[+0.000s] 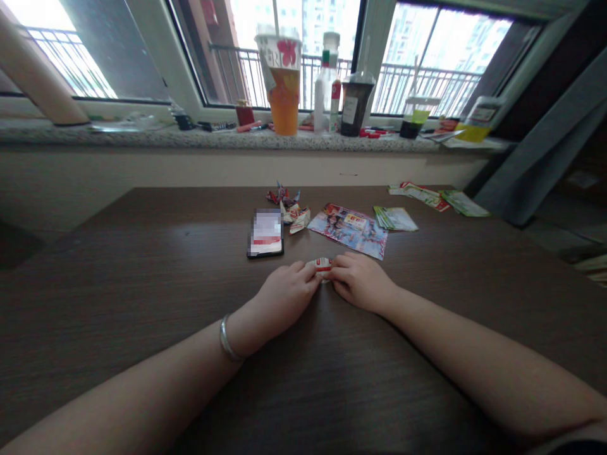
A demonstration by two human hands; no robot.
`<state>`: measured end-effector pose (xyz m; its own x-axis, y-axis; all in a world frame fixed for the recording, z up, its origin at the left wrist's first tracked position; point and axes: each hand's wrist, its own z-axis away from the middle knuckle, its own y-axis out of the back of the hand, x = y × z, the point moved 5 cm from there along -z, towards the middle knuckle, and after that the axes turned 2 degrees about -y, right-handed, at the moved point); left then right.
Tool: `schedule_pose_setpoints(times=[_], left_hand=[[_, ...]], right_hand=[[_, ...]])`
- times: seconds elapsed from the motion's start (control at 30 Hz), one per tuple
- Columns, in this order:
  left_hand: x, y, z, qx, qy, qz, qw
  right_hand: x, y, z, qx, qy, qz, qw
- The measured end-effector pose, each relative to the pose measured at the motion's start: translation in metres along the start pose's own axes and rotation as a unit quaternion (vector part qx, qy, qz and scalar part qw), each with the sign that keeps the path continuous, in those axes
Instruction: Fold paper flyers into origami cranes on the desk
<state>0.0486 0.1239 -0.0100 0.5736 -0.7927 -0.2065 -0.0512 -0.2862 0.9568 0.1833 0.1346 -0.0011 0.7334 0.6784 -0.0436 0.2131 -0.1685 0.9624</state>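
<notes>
A small folded piece of printed paper (324, 264), cream with red markings, is at the middle of the brown table (190, 303). My left hand (290, 292) pinches its left end, with a silver bangle on that wrist. At its right end, the fingers of my right hand (361, 281) are closed on the same paper. The fingers cover both ends. Just beyond my left hand lies a phone (266, 234) with its screen lit. Two folded paper figures stand past it, a cream one (298, 218) and a dark red-and-blue one (283, 194), both with pointed tips.
A colourful printed sheet (351, 229) lies beyond my right hand. Green-and-white paper slips (396, 218) and more leaflets (424, 194) are farther right. Along the granite windowsill (213, 140) stand a large orange drink cup (285, 95), bottles (327, 91) and a dark drink cup (355, 104).
</notes>
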Motion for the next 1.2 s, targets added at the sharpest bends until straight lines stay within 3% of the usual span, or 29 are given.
schedule_pose_setpoints(times=[0.27, 0.9, 1.2], left_hand=[[0.010, 0.005, -0.001, -0.060, 0.042, 0.026, 0.997], [0.016, 0.011, 0.004, -0.027, 0.087, -0.015, 0.996], [0.010, 0.012, 0.002, -0.038, 0.073, 0.024, 0.996]], right_hand=[[-0.009, 0.003, 0.000, -0.025, -0.022, 0.051, 0.998], [-0.016, 0.004, 0.003, -0.023, -0.015, 0.104, 0.994], [0.002, 0.004, 0.003, -0.014, -0.046, 0.012, 0.999]])
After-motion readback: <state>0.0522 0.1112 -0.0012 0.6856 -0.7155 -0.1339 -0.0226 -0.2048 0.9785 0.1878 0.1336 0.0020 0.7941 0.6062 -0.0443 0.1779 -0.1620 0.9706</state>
